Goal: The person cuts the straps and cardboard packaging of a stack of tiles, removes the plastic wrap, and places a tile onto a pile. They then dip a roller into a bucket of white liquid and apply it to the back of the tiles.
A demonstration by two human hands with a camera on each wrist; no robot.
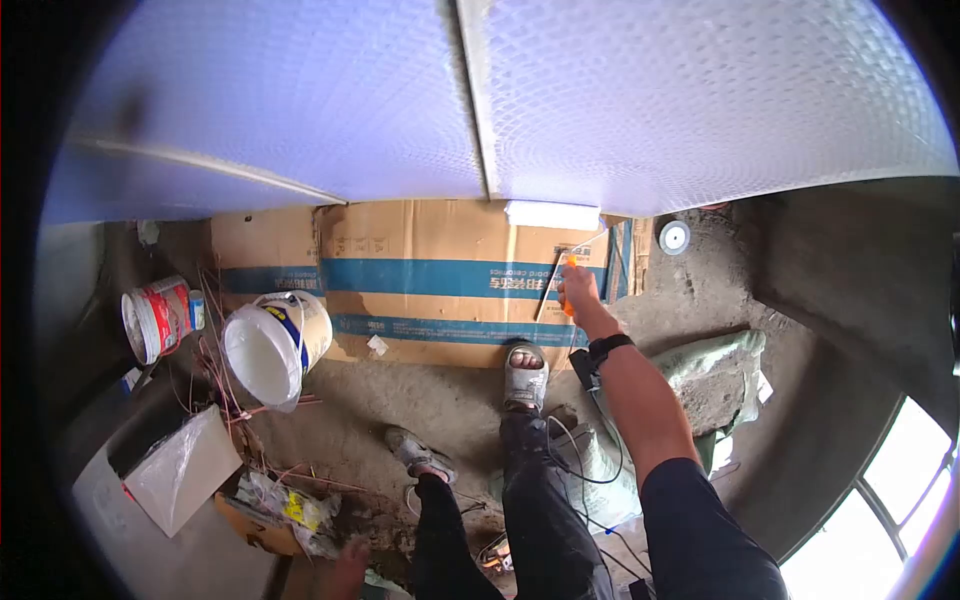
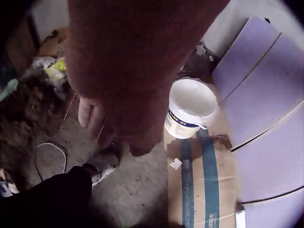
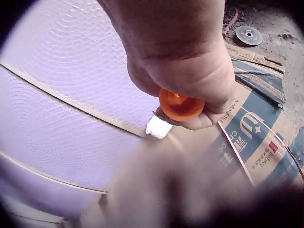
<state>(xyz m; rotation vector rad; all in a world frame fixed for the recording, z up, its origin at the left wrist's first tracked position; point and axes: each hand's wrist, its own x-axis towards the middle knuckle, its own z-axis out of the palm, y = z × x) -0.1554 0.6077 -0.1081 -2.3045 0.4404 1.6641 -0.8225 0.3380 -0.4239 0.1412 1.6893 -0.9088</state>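
Observation:
My right hand [image 1: 582,294] grips the orange handle [image 3: 181,105] of a paint roller, fingers curled round it. The roller's white sleeve [image 1: 553,215] lies along the lower edge of large purple textured panels [image 1: 700,100], over the cardboard. A thin metal frame [image 1: 592,240] joins sleeve and handle. My left hand [image 2: 118,109] hangs at my side with loose fingers and holds nothing; in the head view it is a blur at the bottom edge. Nearest to it in the left wrist view stands a white bucket [image 2: 194,102] with a pale inside.
Flattened cardboard [image 1: 420,235] with blue bands covers the floor below the panels. A red-and-white pail [image 1: 158,320] stands left of the bucket. A cutting disc [image 1: 674,237] lies at right, near a green-white sack [image 1: 700,370]. Cables [image 1: 590,470] loop beside my legs.

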